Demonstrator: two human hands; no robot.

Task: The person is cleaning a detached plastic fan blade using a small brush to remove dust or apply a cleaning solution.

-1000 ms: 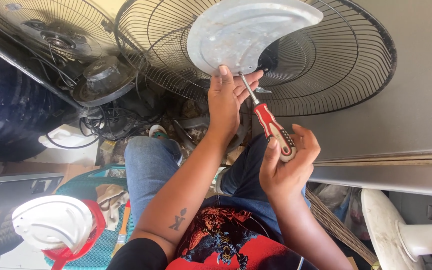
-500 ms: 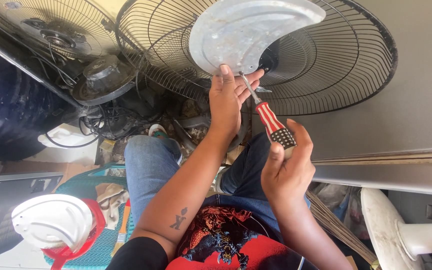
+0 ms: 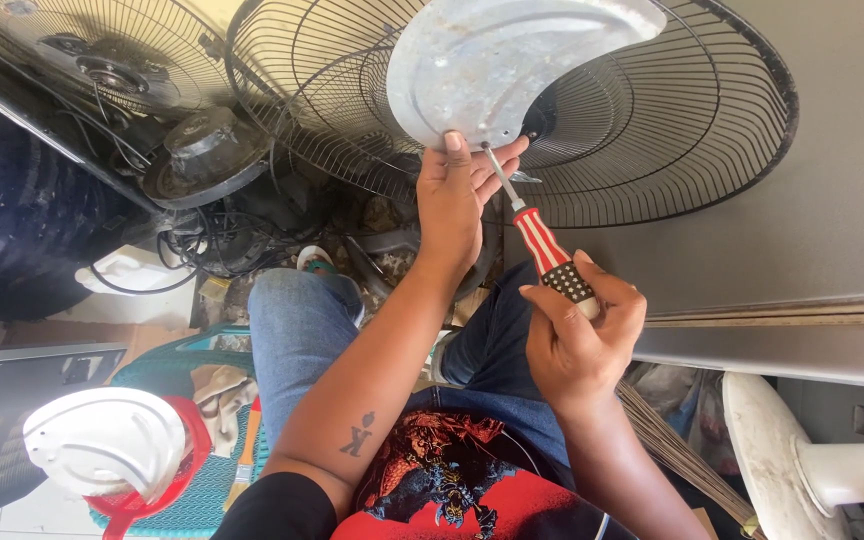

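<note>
**Screwdriver tip held at the plate's lower edge while your grip shifted up the handle**

At the lower left of the frame, a white fan housing with a red rim (image 3: 102,445) sat on a teal woven surface (image 3: 202,490), with an orange-handled tool (image 3: 245,450) lying just beside it. In the upper left, a second wire fan guard (image 3: 82,50) and a dark motor cap (image 3: 202,150) lay among tangled black cables (image 3: 202,245).

Moving to the centre, your left hand (image 3: 452,205) was pressed up against the bottom edge of the round grey metal plate (image 3: 502,60), thumb on its face and fingers curled behind, pinching the rim. The plate sat at the top centre of the frame, in front of the large black fan grille (image 3: 672,120).

To the right of that, your right hand (image 3: 577,340) was closed around the red-and-white striped screwdriver (image 3: 542,245), its shaft angled up and left so the tip touched the plate's edge just beside your left fingers. Compared with a second earlier, your right hand had slid slightly lower and turned on the handle while the tip stayed at the same spot, which suggests you were rotating the driver at a fastener there; the screw itself was too small to make out. The plate had barely moved.

At the lower right stood a white fan base (image 3: 782,450).
</note>
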